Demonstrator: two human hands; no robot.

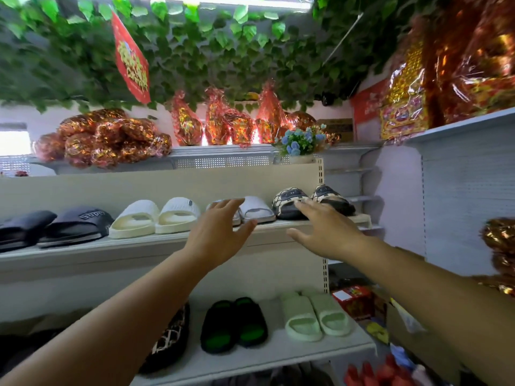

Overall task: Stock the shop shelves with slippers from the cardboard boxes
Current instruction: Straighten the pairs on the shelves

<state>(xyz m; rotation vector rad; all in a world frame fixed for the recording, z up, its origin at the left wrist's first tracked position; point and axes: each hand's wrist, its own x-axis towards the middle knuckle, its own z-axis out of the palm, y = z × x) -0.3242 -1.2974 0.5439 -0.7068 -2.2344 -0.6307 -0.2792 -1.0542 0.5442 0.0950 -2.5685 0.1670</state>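
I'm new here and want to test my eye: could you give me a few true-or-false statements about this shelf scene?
1. Both hands hold slippers. False: the left hand and right hand are open and empty.
2. The cream slippers sit on the upper shelf. True.
3. The pale green slippers sit beside the cream pair. False: they are on the lower shelf.
4. Blue flowers stand above the slipper shelves. True.

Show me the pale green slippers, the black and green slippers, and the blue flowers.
pale green slippers [296, 308]: head view, left slipper's strap.
black and green slippers [220, 322]: head view, left slipper's black strap.
blue flowers [302, 140]: head view, middle of the bunch.
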